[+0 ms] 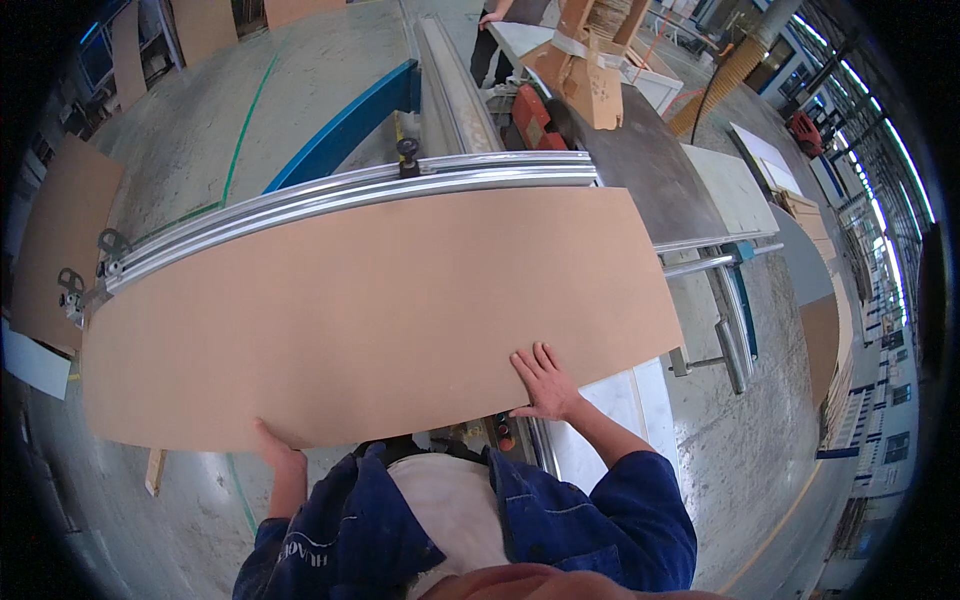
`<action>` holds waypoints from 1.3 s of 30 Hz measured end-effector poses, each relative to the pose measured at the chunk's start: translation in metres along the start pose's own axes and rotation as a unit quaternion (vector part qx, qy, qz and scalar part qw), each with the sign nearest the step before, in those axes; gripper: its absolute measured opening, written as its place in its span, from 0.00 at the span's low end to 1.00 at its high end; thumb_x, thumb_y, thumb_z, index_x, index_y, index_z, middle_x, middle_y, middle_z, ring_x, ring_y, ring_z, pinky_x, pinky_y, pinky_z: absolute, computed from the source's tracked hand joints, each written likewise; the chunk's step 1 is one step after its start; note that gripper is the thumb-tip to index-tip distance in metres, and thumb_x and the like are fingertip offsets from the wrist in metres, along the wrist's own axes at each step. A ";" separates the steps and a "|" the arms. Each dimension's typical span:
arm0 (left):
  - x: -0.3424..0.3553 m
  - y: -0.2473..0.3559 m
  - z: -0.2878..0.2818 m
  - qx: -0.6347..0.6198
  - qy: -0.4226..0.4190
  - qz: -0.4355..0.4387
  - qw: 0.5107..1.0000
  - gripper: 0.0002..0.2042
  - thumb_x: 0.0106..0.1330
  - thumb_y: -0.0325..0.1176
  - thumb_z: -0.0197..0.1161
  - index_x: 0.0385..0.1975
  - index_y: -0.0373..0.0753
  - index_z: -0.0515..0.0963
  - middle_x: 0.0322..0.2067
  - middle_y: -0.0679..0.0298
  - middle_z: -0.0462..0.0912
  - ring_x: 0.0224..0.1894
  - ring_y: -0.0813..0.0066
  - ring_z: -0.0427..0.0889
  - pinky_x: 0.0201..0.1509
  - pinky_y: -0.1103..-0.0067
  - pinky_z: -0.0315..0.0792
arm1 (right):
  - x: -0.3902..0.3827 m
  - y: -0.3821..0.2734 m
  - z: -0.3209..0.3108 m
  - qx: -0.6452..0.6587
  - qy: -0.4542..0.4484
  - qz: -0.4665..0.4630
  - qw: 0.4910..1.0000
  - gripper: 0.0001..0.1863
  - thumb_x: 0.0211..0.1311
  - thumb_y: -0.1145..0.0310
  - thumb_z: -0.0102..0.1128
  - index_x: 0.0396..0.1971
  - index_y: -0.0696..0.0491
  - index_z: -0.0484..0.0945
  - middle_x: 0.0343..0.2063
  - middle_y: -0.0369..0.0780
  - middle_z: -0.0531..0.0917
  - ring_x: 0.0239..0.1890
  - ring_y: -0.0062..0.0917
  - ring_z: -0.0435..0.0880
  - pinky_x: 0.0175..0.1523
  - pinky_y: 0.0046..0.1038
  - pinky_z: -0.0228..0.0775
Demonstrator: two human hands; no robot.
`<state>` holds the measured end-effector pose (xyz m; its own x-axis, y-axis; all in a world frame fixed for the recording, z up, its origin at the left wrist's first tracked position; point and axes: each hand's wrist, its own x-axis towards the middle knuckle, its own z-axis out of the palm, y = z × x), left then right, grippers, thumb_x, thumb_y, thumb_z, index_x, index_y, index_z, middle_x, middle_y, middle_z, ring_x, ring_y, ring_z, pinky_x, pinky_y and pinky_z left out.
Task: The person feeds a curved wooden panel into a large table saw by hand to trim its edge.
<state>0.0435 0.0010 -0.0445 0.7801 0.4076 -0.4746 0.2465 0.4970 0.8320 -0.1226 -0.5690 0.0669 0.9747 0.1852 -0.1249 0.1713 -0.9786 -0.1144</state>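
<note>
A large brown fibreboard panel [390, 310] lies in front of me on a sliding table saw, its far edge along the aluminium crosscut fence [350, 190]. At the panel's near left edge, my left hand [276, 447] grips the rim; some of its fingers are hidden under the board. My right hand [545, 386] rests near the right end of the near edge, fingers spread flat on the top face, holding nothing.
The red saw guard [537, 118] stands beyond the panel's far right, beside the grey saw table [665, 170]. A cardboard piece [590, 85] sits on that table. Another person [505, 30] stands at the far end. More boards [60, 250] lean at the left.
</note>
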 end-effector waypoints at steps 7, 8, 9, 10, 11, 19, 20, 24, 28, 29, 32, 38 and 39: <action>-0.046 0.004 0.046 -0.047 -0.006 -0.086 0.995 0.34 0.79 0.59 0.44 0.76 0.41 0.58 0.73 0.62 0.63 0.73 0.58 0.65 0.75 0.59 0.63 | 0.013 0.012 0.000 0.005 0.013 -0.033 0.999 0.67 0.45 0.22 0.62 0.74 0.61 0.58 0.71 0.52 0.66 0.74 0.59 0.57 0.80 0.57 0.37; -0.055 0.009 0.058 -0.025 0.010 -0.087 0.996 0.35 0.79 0.60 0.43 0.76 0.42 0.58 0.74 0.62 0.63 0.73 0.58 0.64 0.75 0.59 0.63 | 0.015 0.013 0.002 0.023 0.018 -0.040 0.999 0.67 0.45 0.22 0.62 0.74 0.61 0.58 0.71 0.52 0.66 0.74 0.58 0.57 0.80 0.57 0.37; -0.047 0.003 0.047 -0.031 -0.036 -0.093 0.995 0.35 0.79 0.62 0.41 0.76 0.43 0.59 0.74 0.63 0.63 0.73 0.58 0.64 0.75 0.59 0.63 | 0.017 0.016 -0.003 0.038 0.025 -0.048 0.998 0.67 0.45 0.22 0.63 0.74 0.60 0.58 0.71 0.51 0.66 0.74 0.57 0.57 0.80 0.56 0.37; -0.030 -0.005 0.024 -0.039 -0.080 -0.099 0.991 0.35 0.78 0.63 0.40 0.75 0.44 0.59 0.74 0.63 0.63 0.74 0.58 0.63 0.75 0.59 0.63 | 0.018 0.017 -0.005 0.052 0.033 -0.058 0.996 0.66 0.44 0.23 0.63 0.74 0.60 0.59 0.71 0.51 0.67 0.74 0.57 0.58 0.81 0.56 0.37; -0.017 -0.011 0.010 -0.051 -0.123 -0.106 0.985 0.35 0.78 0.64 0.39 0.75 0.45 0.60 0.74 0.63 0.62 0.74 0.58 0.63 0.75 0.59 0.62 | 0.018 0.018 -0.003 0.057 0.037 -0.056 0.996 0.66 0.44 0.23 0.64 0.74 0.60 0.59 0.71 0.50 0.67 0.74 0.56 0.58 0.81 0.56 0.37; -0.012 -0.004 0.046 0.064 -0.007 -0.060 0.996 0.34 0.78 0.62 0.42 0.73 0.45 0.63 0.70 0.63 0.68 0.70 0.58 0.69 0.73 0.59 0.64 | 0.029 0.031 0.000 0.047 0.024 -0.032 0.998 0.66 0.43 0.23 0.65 0.74 0.56 0.60 0.72 0.48 0.67 0.75 0.56 0.56 0.82 0.53 0.36; -0.019 0.003 0.053 0.017 0.041 -0.081 0.996 0.33 0.78 0.62 0.44 0.73 0.44 0.63 0.70 0.63 0.69 0.70 0.58 0.69 0.73 0.59 0.65 | 0.034 0.031 -0.002 0.056 0.027 -0.036 0.997 0.66 0.43 0.23 0.65 0.75 0.56 0.59 0.72 0.47 0.67 0.76 0.56 0.55 0.82 0.53 0.35; -0.033 0.005 0.073 0.014 0.055 -0.066 0.996 0.36 0.76 0.62 0.51 0.73 0.40 0.63 0.70 0.62 0.69 0.70 0.59 0.69 0.72 0.61 0.67 | 0.043 0.036 -0.010 0.067 0.026 -0.036 0.997 0.66 0.43 0.23 0.66 0.75 0.55 0.59 0.72 0.46 0.67 0.76 0.56 0.54 0.82 0.54 0.34; -0.016 -0.015 0.079 0.035 0.123 -0.027 0.991 0.39 0.74 0.62 0.55 0.72 0.35 0.63 0.70 0.60 0.69 0.68 0.59 0.71 0.70 0.62 0.69 | 0.059 0.036 -0.014 0.051 0.008 -0.032 0.998 0.65 0.44 0.24 0.66 0.75 0.55 0.58 0.72 0.45 0.67 0.76 0.56 0.55 0.82 0.54 0.34; -0.011 -0.017 0.078 0.039 0.135 -0.029 0.990 0.40 0.74 0.62 0.56 0.72 0.34 0.63 0.70 0.60 0.69 0.68 0.59 0.71 0.69 0.63 0.69 | 0.063 0.037 -0.015 0.049 0.010 -0.034 0.998 0.65 0.44 0.24 0.66 0.75 0.55 0.59 0.72 0.45 0.67 0.76 0.56 0.55 0.82 0.54 0.34; -0.009 -0.009 0.091 0.056 0.105 -0.007 0.993 0.41 0.72 0.63 0.57 0.72 0.33 0.63 0.69 0.60 0.71 0.66 0.59 0.73 0.68 0.63 0.71 | 0.071 0.041 -0.018 0.047 0.020 -0.035 0.998 0.65 0.44 0.24 0.65 0.74 0.55 0.59 0.71 0.45 0.67 0.75 0.56 0.56 0.82 0.53 0.35; -0.019 -0.005 0.132 0.018 0.150 -0.051 0.987 0.41 0.71 0.63 0.58 0.71 0.33 0.64 0.66 0.60 0.73 0.66 0.59 0.74 0.68 0.64 0.72 | 0.081 0.056 -0.008 0.055 0.058 -0.039 0.996 0.62 0.46 0.23 0.62 0.73 0.55 0.63 0.69 0.46 0.70 0.74 0.55 0.58 0.81 0.52 0.40; -0.016 -0.008 0.133 0.027 0.137 -0.049 0.989 0.40 0.72 0.63 0.58 0.71 0.33 0.64 0.67 0.60 0.73 0.66 0.59 0.74 0.68 0.64 0.72 | 0.081 0.058 -0.007 0.054 0.067 -0.040 0.995 0.62 0.46 0.23 0.62 0.72 0.55 0.63 0.69 0.46 0.70 0.74 0.54 0.59 0.81 0.52 0.40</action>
<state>0.1054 -0.1117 -0.0048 0.5673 0.5564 -0.6071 0.3482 0.5060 0.7891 -0.0325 -0.6114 0.0567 0.9704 0.2407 0.0210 0.2391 -0.9446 -0.2249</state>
